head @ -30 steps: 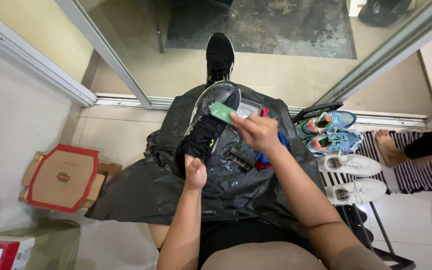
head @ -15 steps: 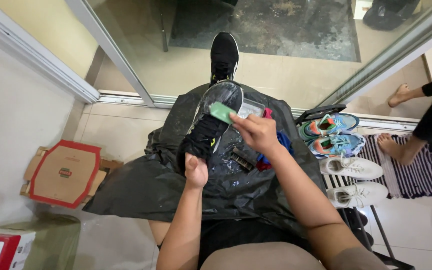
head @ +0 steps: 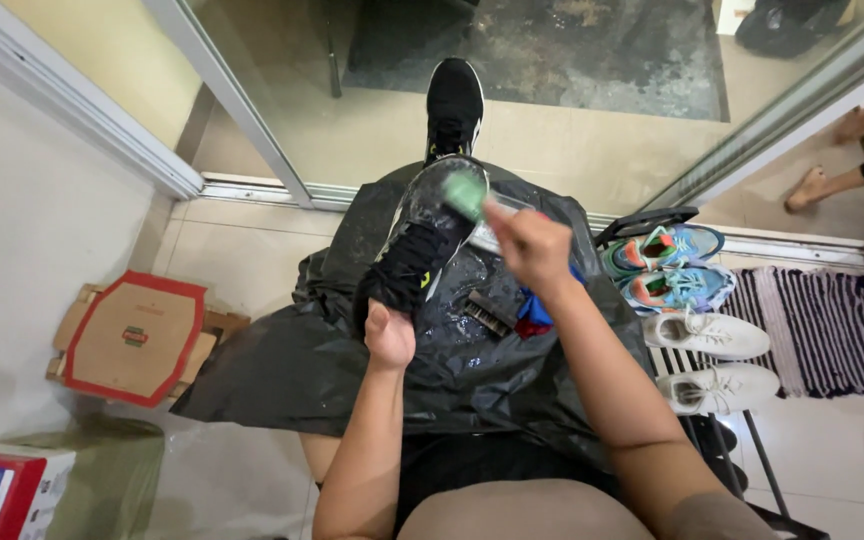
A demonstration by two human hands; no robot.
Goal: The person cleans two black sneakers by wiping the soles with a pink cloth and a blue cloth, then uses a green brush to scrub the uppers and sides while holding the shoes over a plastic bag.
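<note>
- The left hand [head: 389, 335] has its grip wrapped around the heel end of a black mesh sneaker with yellow accents [head: 414, 262], holding it sole-side tilted up over the lap.
- The right hand [head: 530, 248] grips a small green brush or sponge [head: 465, 192], pressed against the toe end of the sneaker's grey sole; the fingers are closed tight around its handle.
- The sneaker sits above a wet, crumpled black plastic sheet [head: 292, 360] spread across the person's knees, near the sheet's far edge.
- On that sheet, just beside the right wrist, lies a dark bristle brush [head: 489, 312] next to a bundled red and blue cloth [head: 534, 315].
- The person's own foot in a matching black shoe [head: 453, 105] rests on the tan tiled floor beyond the sheet.
- To the right stands a black metal rack [head: 742, 450] carrying a pair of teal and orange sneakers [head: 674, 268] and a pair of white lace-up sneakers [head: 717, 360].
- A red-edged flattened cardboard box [head: 132, 335] lies on the floor at the left.
- A striped mat [head: 817, 325] lies beyond the rack; another person's bare feet [head: 822, 180] show at the upper right.
</note>
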